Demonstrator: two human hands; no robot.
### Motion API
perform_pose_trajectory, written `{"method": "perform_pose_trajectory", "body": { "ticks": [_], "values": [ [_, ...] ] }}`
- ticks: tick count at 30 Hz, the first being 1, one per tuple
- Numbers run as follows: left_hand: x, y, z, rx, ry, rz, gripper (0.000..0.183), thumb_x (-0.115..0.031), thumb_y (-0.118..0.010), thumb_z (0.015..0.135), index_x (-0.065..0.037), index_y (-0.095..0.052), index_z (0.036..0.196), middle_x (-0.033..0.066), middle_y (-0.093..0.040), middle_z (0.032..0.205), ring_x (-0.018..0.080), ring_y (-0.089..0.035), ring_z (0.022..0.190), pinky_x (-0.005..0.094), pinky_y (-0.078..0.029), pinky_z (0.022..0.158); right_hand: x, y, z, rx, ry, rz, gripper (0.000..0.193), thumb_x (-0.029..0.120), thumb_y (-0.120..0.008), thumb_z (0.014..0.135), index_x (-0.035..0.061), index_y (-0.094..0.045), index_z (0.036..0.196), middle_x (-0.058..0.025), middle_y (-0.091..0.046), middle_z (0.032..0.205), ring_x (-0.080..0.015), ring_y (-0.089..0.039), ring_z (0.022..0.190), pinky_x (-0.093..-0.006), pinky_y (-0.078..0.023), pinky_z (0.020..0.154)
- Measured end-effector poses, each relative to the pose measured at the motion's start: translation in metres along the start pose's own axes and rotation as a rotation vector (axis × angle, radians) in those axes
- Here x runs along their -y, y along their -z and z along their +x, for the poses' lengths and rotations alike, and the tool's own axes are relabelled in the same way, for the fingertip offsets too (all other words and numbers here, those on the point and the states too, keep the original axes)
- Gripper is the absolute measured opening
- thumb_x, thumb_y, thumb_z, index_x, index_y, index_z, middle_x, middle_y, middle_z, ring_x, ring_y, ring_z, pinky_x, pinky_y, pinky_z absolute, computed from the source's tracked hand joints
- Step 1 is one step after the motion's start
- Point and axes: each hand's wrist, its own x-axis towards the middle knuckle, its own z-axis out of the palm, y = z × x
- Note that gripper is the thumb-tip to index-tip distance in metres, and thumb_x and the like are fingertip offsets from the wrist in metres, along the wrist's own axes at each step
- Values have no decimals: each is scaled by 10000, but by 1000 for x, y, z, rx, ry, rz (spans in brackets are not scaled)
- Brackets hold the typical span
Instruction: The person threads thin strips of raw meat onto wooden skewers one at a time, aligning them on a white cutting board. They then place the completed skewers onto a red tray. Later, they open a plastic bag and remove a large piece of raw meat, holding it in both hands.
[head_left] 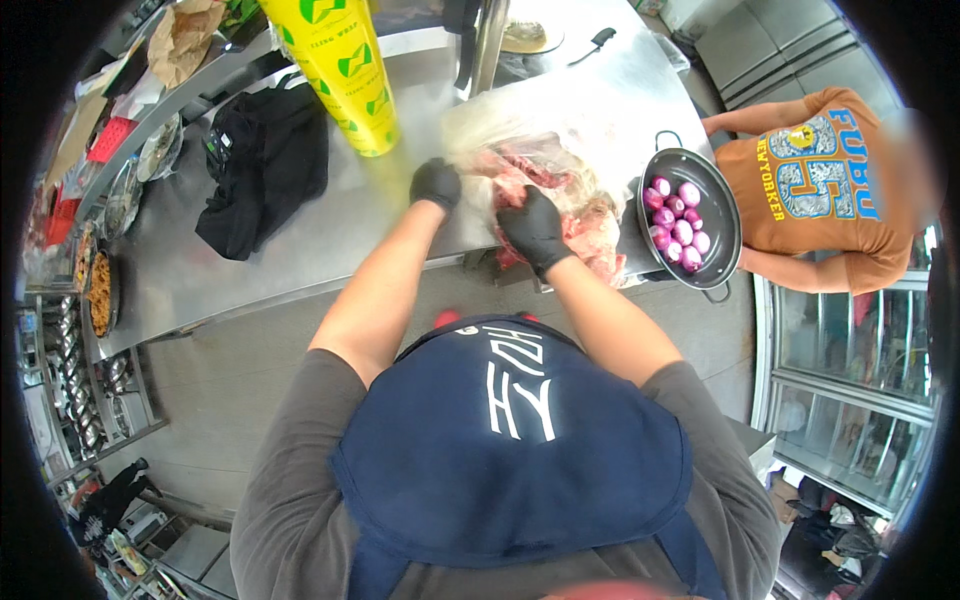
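Raw meat (597, 238), pink and red with pale fat, lies on the steel table's near edge, partly inside a clear plastic bag (490, 118). My right hand (533, 228), in a black glove, is closed on the meat, its fingertips hidden in the folds. At the bag's left edge, my black-gloved left hand (436, 184) has its fingers curled in against the plastic. How much of the bag it grips is hard to see. To the right of the meat is a dark two-handled pan (688, 262) with several peeled purple onions (683, 232).
A tall yellow roll of cling wrap (345, 75) stands behind my left hand. Dark cloth (265, 165) lies farther left on the steel table (180, 270). A black-handled knife (594, 45) rests at the back. Someone in a brown shirt (825, 190) stands close by the pan.
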Motion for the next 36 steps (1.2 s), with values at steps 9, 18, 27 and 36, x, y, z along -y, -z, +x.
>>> {"method": "perform_pose_trajectory", "body": {
  "ticks": [9, 18, 27, 36],
  "values": [
    [-43, 47, 7, 0, -124, 70, 364, -182, -548, 804, -11, -615, 1119, 244, -628, 1097, 405, -590, 1044, 434, -472, 915, -7, 46, -5, -114, -5, 172, 304, 217, -644, 769, -11, -607, 967, -213, -665, 851, -322, -669, 805, -376, -508, 705],
    [-93, 95, -35, 404, -729, 67, 335, -193, -606, 822, -11, -632, 1102, 228, -633, 1043, 365, -618, 970, 409, -488, 874, 3, 38, -6, -133, 19, 54, 332, 276, -606, 837, 1, -590, 1021, -253, -650, 896, -412, -640, 854, -425, -502, 722],
    [-31, 113, -42, 577, -432, 521, 350, -199, -605, 787, -43, -655, 1097, 202, -663, 1066, 353, -625, 1023, 398, -484, 910, -24, 120, 5, -300, 69, 439, 237, 115, -558, 871, -18, -597, 1062, -135, -665, 941, -235, -640, 841, -320, -494, 764],
    [-69, 59, -142, -220, -687, -95, 404, -174, -657, 842, -19, -568, 1204, 195, -614, 1115, 327, -583, 1024, 414, -450, 893, -32, 239, -4, -115, 12, 1543, 312, 282, -507, 954, 95, -548, 1200, -44, -619, 1024, -207, -630, 912, -347, -525, 787]
  ]
}}
